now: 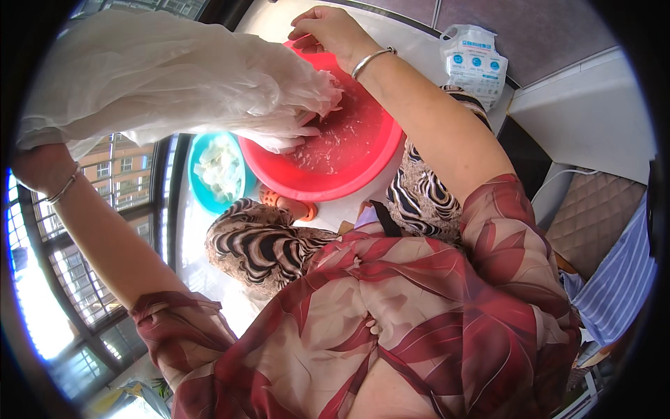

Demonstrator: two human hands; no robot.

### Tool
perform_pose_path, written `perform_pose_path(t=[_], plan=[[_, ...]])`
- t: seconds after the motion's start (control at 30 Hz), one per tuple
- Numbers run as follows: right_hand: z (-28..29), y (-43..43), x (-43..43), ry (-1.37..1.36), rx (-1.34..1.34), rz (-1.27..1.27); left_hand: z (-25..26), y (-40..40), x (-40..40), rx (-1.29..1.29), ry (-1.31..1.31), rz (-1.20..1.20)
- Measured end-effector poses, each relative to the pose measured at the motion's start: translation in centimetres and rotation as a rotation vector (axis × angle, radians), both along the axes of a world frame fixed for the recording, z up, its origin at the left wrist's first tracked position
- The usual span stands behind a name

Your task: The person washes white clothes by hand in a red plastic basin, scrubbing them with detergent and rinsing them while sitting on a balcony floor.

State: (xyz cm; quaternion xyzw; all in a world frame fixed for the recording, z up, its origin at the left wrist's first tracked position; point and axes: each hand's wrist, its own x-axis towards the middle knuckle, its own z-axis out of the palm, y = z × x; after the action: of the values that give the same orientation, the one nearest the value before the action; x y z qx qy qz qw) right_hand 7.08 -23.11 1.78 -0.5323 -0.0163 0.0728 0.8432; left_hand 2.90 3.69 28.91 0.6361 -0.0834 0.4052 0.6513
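My left hand [41,166], at the far left, is raised and grips one end of a wet, sheer white cloth [172,78]. Its fingers are mostly hidden by the fabric. From there the cloth stretches across to a large red plastic basin [327,191], its gathered lower end hanging over the water. Foamy-looking water [335,141] with pale flecks fills part of the basin. Above the basin's far rim is my right hand [330,34], fingers loosely bent and nothing visible in them. It is apart from the cloth.
A turquoise basin [192,180] with wet white cloth pieces [220,167] stands left of the red one. A printed white plastic bag [475,68] sits at the back right. Barred windows [125,178] line the left; a striped blue cloth [617,277] hangs at right.
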Motion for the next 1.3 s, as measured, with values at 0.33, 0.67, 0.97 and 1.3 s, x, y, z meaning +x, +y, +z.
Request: perform_pose_path(t=[0.33,0.67,0.97,1.3], plan=[[-1.2,0.7,-1.1,0.116,-0.149,0.104,-32.7,0.6,1.0,-0.567,0.531,-0.534],[-12.6,2.2,-2.0,-0.116,-1.261,0.570,-16.3,0.3,-4.0,-0.955,0.480,-0.831],[-7.2,5.0,-1.4,-0.076,-0.878,0.102,-15.4,7.1,-4.2,-0.907,0.426,-0.823],[-1.0,-1.4,2.8,-0.455,-0.450,-0.229,-26.2,12.7,-5.7,-0.847,0.419,-0.363]])
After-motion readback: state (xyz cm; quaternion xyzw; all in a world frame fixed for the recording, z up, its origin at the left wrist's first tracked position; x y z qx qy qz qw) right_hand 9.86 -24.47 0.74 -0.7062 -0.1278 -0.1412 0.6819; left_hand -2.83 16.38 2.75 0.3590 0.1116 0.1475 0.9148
